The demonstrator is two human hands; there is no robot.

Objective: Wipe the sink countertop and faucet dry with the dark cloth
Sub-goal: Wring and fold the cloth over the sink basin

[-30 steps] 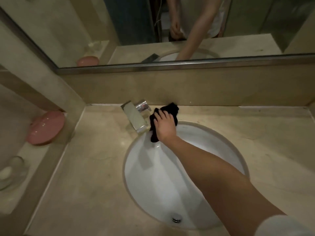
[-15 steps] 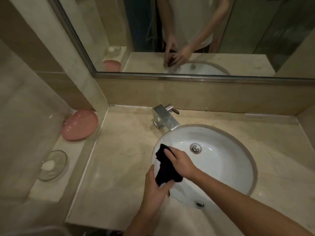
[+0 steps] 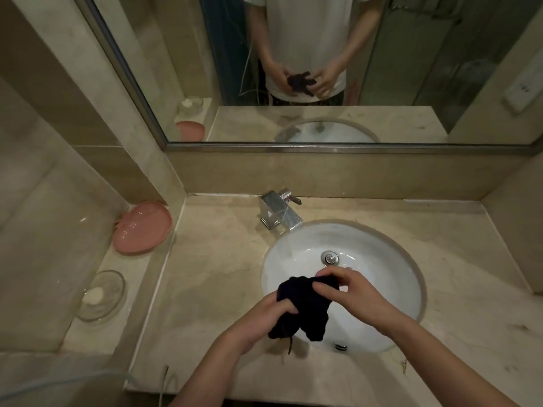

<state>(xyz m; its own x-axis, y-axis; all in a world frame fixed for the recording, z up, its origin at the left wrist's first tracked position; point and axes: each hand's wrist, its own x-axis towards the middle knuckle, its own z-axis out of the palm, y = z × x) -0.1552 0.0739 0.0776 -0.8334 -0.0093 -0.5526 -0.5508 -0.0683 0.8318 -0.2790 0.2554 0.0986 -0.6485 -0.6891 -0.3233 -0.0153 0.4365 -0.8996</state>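
Observation:
The dark cloth point(image 3: 305, 306) hangs bunched over the front part of the white sink basin point(image 3: 382, 259). My left hand point(image 3: 264, 315) grips its lower left side. My right hand point(image 3: 349, 289) pinches its upper right edge. The chrome faucet point(image 3: 279, 214) stands at the back of the beige stone countertop point(image 3: 211, 274), apart from both hands. The drain plug point(image 3: 330, 257) shows in the basin behind the cloth.
A pink soap dish point(image 3: 141, 227) and a clear glass dish point(image 3: 101, 293) holding a white lump sit on the lower ledge at left. A mirror point(image 3: 293, 69) above the back wall reflects a person holding the cloth. Walls close in on both sides.
My right hand pulled the cloth away from the faucet to the basin's front, and my left hand came up and took hold of it. The cloth is now held between both hands.

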